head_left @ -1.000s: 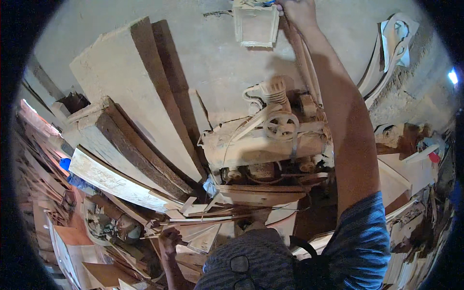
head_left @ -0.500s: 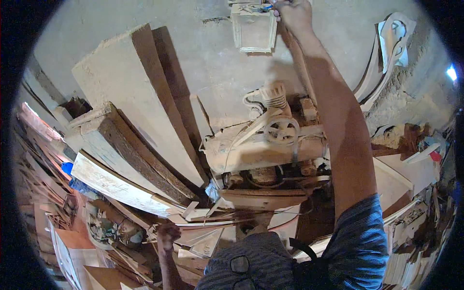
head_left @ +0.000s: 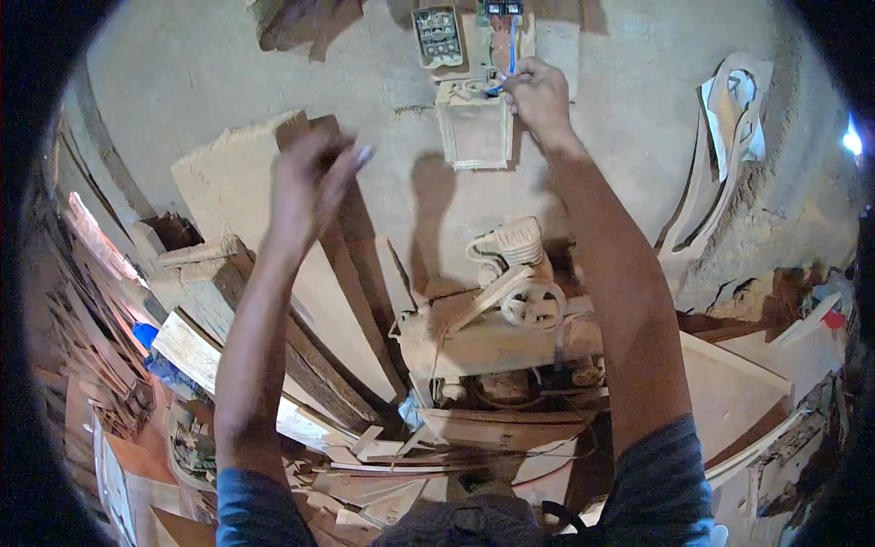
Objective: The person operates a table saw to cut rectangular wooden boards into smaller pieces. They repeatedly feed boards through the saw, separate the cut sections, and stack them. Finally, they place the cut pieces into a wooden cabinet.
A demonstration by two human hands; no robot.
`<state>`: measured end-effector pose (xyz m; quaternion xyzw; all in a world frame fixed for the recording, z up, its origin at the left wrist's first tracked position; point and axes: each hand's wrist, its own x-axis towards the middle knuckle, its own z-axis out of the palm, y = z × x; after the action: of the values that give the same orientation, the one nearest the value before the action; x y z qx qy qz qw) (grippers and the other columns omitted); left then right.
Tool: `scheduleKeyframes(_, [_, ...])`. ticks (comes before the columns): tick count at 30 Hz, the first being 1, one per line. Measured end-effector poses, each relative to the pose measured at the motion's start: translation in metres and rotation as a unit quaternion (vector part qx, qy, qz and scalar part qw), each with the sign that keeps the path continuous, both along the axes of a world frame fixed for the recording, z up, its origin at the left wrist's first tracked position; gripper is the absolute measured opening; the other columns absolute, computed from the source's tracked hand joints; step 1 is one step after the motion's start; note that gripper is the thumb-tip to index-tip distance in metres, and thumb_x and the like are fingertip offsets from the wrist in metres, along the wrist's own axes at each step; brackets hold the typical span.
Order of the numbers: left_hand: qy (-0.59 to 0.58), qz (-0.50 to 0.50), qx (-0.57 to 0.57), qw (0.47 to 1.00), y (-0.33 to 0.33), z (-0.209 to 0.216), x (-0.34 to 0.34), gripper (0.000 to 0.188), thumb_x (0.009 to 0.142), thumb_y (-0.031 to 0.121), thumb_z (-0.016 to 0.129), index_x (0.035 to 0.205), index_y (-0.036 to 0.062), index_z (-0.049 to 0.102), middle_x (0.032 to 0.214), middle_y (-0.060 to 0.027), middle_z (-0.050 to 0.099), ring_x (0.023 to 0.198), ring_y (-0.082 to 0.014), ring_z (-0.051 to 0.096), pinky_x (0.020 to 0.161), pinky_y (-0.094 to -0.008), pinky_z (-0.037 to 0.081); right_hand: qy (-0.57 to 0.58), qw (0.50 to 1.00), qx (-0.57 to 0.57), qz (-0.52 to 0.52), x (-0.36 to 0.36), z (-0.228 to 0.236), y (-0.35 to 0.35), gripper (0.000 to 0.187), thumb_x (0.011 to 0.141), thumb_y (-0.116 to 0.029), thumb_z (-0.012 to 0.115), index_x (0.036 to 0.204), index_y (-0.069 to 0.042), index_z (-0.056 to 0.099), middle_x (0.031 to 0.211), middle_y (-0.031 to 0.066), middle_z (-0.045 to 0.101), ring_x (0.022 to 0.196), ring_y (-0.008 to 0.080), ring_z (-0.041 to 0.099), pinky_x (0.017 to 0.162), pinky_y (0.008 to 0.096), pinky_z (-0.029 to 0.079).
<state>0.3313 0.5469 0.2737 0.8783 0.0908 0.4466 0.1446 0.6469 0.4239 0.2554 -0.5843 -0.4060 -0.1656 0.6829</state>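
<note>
My right hand [head_left: 540, 98] is raised to the wall, its fingertips pinched on a thin blue wire [head_left: 512, 50]. That wire hangs from a small black electrical unit [head_left: 503, 8]. Just below the fingers, a box-shaped wooden fixture [head_left: 477, 137] juts from the wall, with small items on its top that I cannot make out. My left hand [head_left: 310, 187] is up in front of a tall leaning board [head_left: 228, 169], apart from the wall fixtures. Motion smears its fingers, so whether it holds anything is unclear.
A dusty air compressor [head_left: 497, 337] stands against the wall below. Thick planks [head_left: 205, 283] lean at the left. An open electrical box [head_left: 437, 37] is mounted above. Curved wooden pieces [head_left: 706, 182] lean at the right, and wood offcuts [head_left: 392, 492] lie low in front.
My left hand has risen from low beside the offcuts to chest-high before the leaning board. The view has tilted up, showing the electrical units. My right hand stays by the wooden fixture.
</note>
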Motion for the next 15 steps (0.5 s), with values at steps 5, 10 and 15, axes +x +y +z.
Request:
scheduleKeyframes(5, [-0.124, 0.049, 0.310, 0.941, -0.011, 0.087, 0.147, 0.033, 0.087, 0.034, 0.075, 0.087, 0.0012, 0.070, 0.072, -0.0117, 0.070, 0.065, -0.0229, 0.069, 0.063, -0.0371, 0.054, -0.028, 0.999, -0.003, -0.021, 0.020, 0.000, -0.009, 0.008, 0.087, -0.007, 0.069, 0.085, 0.000, 0.065, 0.063, 0.0025, 0.059, 0.051, 0.0085, 0.051, 0.044, 0.0254, 0.041])
scheduleKeyframes(10, [-0.129, 0.091, 0.193, 0.968, -0.043, 0.127, 0.183, 0.028, 0.082, 0.032, 0.075, 0.078, 0.0050, 0.068, 0.077, -0.0213, 0.067, 0.079, -0.0416, 0.067, 0.068, -0.0502, 0.051, -0.005, 1.000, -0.010, -0.026, 0.003, 0.004, -0.003, 0.007, 0.088, -0.007, 0.070, 0.088, 0.000, 0.066, 0.063, 0.0030, 0.060, 0.052, 0.0084, 0.053, 0.044, 0.0252, 0.042])
scheduleKeyframes(15, [-0.076, 0.145, 0.211, 0.964, -0.066, 0.141, 0.192, 0.030, 0.084, 0.037, 0.071, 0.086, 0.0071, 0.068, 0.088, -0.0207, 0.069, 0.089, -0.0413, 0.066, 0.078, -0.0531, 0.052, -0.034, 0.998, -0.013, -0.060, 0.010, 0.002, -0.007, 0.007, 0.088, -0.006, 0.069, 0.090, 0.000, 0.067, 0.063, 0.0037, 0.061, 0.052, 0.0086, 0.055, 0.045, 0.0265, 0.045])
